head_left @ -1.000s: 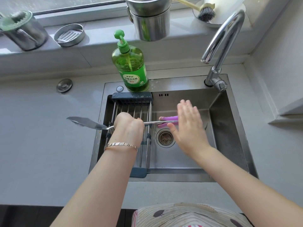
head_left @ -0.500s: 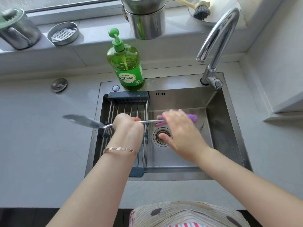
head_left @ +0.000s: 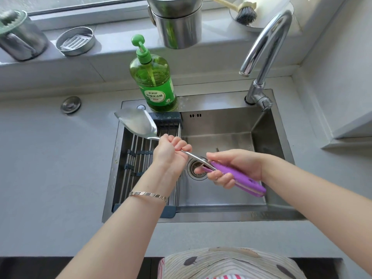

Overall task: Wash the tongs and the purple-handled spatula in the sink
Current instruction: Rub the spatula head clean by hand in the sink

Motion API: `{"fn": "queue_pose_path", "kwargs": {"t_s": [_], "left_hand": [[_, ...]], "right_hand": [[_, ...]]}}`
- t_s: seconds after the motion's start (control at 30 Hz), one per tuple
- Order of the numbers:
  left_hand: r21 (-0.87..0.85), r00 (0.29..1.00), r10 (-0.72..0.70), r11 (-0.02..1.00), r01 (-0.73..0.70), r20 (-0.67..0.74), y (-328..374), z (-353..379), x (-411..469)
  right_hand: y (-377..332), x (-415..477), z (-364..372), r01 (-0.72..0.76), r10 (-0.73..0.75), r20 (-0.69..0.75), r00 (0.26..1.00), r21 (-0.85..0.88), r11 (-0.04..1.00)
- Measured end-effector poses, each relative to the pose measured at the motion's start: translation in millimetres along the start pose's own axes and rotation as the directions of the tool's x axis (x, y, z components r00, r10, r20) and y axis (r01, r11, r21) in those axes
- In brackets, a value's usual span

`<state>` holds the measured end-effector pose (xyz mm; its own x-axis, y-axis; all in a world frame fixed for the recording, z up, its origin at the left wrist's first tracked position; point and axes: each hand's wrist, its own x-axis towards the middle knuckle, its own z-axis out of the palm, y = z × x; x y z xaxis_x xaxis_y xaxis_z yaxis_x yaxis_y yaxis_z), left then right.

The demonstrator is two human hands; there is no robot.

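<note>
I hold the purple-handled spatula (head_left: 138, 122) slanted over the steel sink (head_left: 225, 125), its metal blade up at the back left and its purple handle down at the right. My left hand (head_left: 171, 152) grips the metal shaft just below the blade. My right hand (head_left: 231, 168) grips the purple handle near where it joins the shaft, above the drain (head_left: 196, 168). The tongs are not in view. No water runs from the tap (head_left: 263, 49).
A wire drying rack (head_left: 141, 156) spans the sink's left half. A green dish-soap bottle (head_left: 153, 77) stands on the sink's back rim. On the window ledge stand a steel container (head_left: 177, 27), a round tin (head_left: 75, 41), a metal cup (head_left: 18, 37) and a brush (head_left: 244, 14).
The spatula swung from lying level to slanted, blade now raised over the sink's back-left corner. My right hand, open a second ago, has closed round the purple handle.
</note>
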<state>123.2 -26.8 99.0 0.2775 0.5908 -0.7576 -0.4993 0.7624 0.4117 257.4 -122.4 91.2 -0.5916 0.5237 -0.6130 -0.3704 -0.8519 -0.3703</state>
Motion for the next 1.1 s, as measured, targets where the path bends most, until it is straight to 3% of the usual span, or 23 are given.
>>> {"fn": "queue_pose_path", "kwargs": {"t_s": [0.03,0.1,0.2,0.27,0.4,0.53,0.67,0.7,0.73,0.8,0.83,0.9,0.97,1.1], "left_hand": [[-0.002,0.999,-0.002,1.000,0.002,0.033,1.3,-0.2,-0.2],[0.004,0.997,0.003,1.000,-0.004,0.077,1.1,-0.5,0.8],[0.020,0.995,0.012,1.000,-0.014,0.100,-3.9,-1.5,0.8],[0.029,0.994,0.004,1.000,-0.007,0.108,-6.1,-1.6,0.5],[0.024,0.991,-0.001,1.000,-0.002,0.131,-3.1,-2.9,0.3],[0.070,0.984,-0.030,0.997,0.018,0.176,-3.3,-1.1,-2.4],[0.238,0.983,-0.081,0.971,0.040,0.165,1.4,7.2,-8.0],[0.388,0.987,-0.056,0.922,-0.008,0.152,1.2,7.7,-10.2],[0.597,0.988,-0.042,0.801,-0.056,0.149,0.1,6.5,-13.4],[0.891,0.977,-0.110,0.439,-0.115,0.180,-5.5,-1.7,-18.6],[0.939,0.965,-0.200,0.331,-0.096,0.169,-10.0,-7.9,-20.2],[0.976,0.941,-0.321,0.212,-0.040,0.108,-16.8,-21.1,-21.1],[0.994,0.965,-0.258,0.104,-0.026,0.052,-19.2,-28.2,-17.8],[0.982,0.988,-0.033,-0.115,-0.152,0.149,-6.2,-37.0,-8.1]], "right_hand": [[2.2,-2.2,-0.9,0.019,-0.021,0.037,0.999,0.059,0.998],[3.9,-3.5,3.3,0.048,-0.048,-0.013,0.999,0.006,0.999],[2.0,3.7,20.0,-0.013,-0.085,-0.271,0.959,-0.343,0.939],[1.5,8.2,23.5,-0.055,-0.112,-0.340,0.934,-0.446,0.893],[0.5,3.4,19.8,0.042,-0.132,-0.230,0.964,-0.361,0.932],[8.4,4.5,14.0,0.156,-0.173,-0.115,0.978,-0.143,0.977],[16.5,17.5,15.7,0.313,-0.324,-0.165,0.932,-0.088,0.946],[18.2,22.9,17.0,0.351,-0.364,-0.216,0.906,-0.099,0.931],[19.4,28.6,18.6,0.382,-0.396,-0.275,0.876,-0.108,0.918],[18.7,42.3,20.8,0.432,-0.434,-0.409,0.803,-0.102,0.896],[16.7,49.9,21.1,0.445,-0.431,-0.486,0.760,-0.094,0.890],[11.9,63.3,21.3,0.435,-0.383,-0.642,0.664,-0.085,0.896],[7.7,74.1,21.9,0.413,-0.323,-0.708,0.628,-0.048,0.909],[8.8,87.9,21.9,0.307,-0.314,-0.674,0.669,-0.134,0.942]]}}
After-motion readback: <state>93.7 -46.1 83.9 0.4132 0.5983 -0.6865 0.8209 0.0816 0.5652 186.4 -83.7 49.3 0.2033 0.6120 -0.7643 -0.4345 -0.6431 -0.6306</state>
